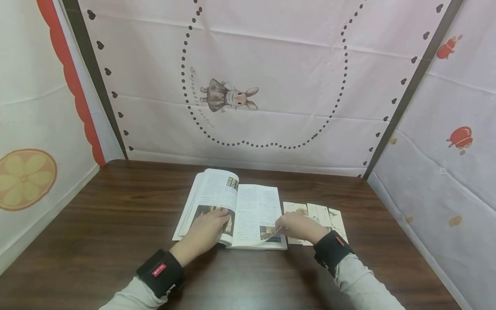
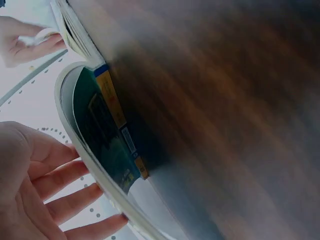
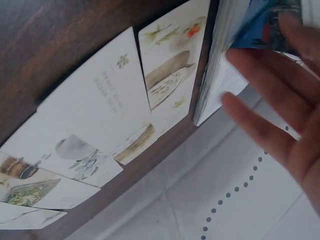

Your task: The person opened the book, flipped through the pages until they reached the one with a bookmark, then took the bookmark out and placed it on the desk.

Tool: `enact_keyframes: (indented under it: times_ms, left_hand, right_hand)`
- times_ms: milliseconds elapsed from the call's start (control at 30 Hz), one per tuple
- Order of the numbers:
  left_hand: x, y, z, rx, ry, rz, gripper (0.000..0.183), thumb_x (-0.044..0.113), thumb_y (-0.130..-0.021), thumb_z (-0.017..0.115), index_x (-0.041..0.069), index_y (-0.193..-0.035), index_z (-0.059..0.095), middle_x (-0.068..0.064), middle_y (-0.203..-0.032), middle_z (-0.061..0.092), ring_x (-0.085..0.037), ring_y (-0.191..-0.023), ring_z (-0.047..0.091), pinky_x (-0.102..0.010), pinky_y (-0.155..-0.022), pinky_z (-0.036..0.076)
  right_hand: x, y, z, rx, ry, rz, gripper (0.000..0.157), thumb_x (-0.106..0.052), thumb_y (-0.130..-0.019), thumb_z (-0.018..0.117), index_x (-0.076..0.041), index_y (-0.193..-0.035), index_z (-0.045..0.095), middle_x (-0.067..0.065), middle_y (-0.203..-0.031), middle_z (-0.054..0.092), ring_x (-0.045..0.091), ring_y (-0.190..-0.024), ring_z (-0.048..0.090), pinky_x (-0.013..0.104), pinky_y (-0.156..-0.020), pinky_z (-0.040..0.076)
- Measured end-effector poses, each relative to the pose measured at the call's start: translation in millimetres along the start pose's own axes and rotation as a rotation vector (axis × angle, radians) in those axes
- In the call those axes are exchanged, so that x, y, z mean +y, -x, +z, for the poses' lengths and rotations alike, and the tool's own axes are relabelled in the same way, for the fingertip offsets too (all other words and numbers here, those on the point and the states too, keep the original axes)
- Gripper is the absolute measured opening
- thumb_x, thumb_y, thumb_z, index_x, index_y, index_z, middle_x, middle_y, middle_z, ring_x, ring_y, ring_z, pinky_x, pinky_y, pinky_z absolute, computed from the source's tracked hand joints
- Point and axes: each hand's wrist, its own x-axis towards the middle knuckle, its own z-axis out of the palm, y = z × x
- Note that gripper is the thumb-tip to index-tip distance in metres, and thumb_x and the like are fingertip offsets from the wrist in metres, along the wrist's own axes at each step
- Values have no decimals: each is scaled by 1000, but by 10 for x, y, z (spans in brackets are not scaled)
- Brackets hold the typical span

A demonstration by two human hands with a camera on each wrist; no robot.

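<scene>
An open book (image 1: 253, 206) lies on the table, printed with text and small photos. My left hand (image 1: 206, 228) rests on its left page, over a dark photo. In the left wrist view, the fingers (image 2: 75, 202) are extended and spread along the curved pages, and the book's spine (image 2: 111, 97) shows yellow and blue. At the lower right of the book, my right hand (image 1: 300, 227) pinches the corner of a page (image 1: 271, 234), which curls up off those below. The right wrist view shows this hand's thumb and fingers at a blue picture on the page (image 3: 252, 30).
Several illustrated cards (image 1: 319, 215) lie side by side just right of the book, partly under the right hand and wrist. The brown wooden table (image 1: 128, 202) is bordered by printed cloth walls (image 1: 271, 86) at the back and sides.
</scene>
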Motion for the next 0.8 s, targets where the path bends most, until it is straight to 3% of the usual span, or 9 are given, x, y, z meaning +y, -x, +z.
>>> enact_keyframes:
  times_ms: [100,200,400,500,633,800]
  left_hand:
    - [28,-10,18,45,12,-12,24,12,-88,61,3,-109,68,-13,-121,64,-33,-117,58,-57,-91,48]
    - [61,-19,33,57,12,-34,29,28,-92,58,3,-103,70,-14,-116,66,-32,-112,60,-55,-88,50]
    - [127,-61,59,28,-46,-62,52,61,-82,59,9,-72,62,-7,-90,63,-26,-90,61,-51,-80,51]
    - [162,-90,74,-2,-70,-83,63,70,-76,57,7,-78,63,-8,-91,63,-28,-94,59,-56,-85,48]
    - [223,-122,76,-29,-89,-113,82,73,-70,60,0,-107,65,-14,-102,65,-31,-100,58,-59,-87,44]
    - [301,-149,64,-16,-130,-121,65,55,-71,71,-2,-102,67,-16,-103,65,-36,-103,58,-64,-88,42]
  right_hand:
    - [-15,-21,-25,78,43,-16,7,-8,-80,71,-11,-86,74,-1,-78,72,9,-67,62,24,-63,52]
    - [-31,-35,-51,175,68,-57,9,-9,-78,73,-12,-86,74,-1,-84,73,11,-77,67,27,-72,55]
    - [-81,-39,-132,436,173,-154,14,-10,-78,73,-11,-93,72,0,-95,73,15,-94,67,33,-88,52]
    - [-136,-43,-182,551,237,-233,15,-10,-78,74,-11,-93,71,1,-98,72,17,-97,66,32,-89,51]
    - [-220,-75,-237,664,301,-320,17,-8,-75,76,-14,-91,71,0,-99,72,15,-98,65,29,-87,51]
    - [-300,-121,-273,765,367,-377,22,-8,-70,80,-15,-89,71,-2,-98,72,15,-99,65,29,-87,51]
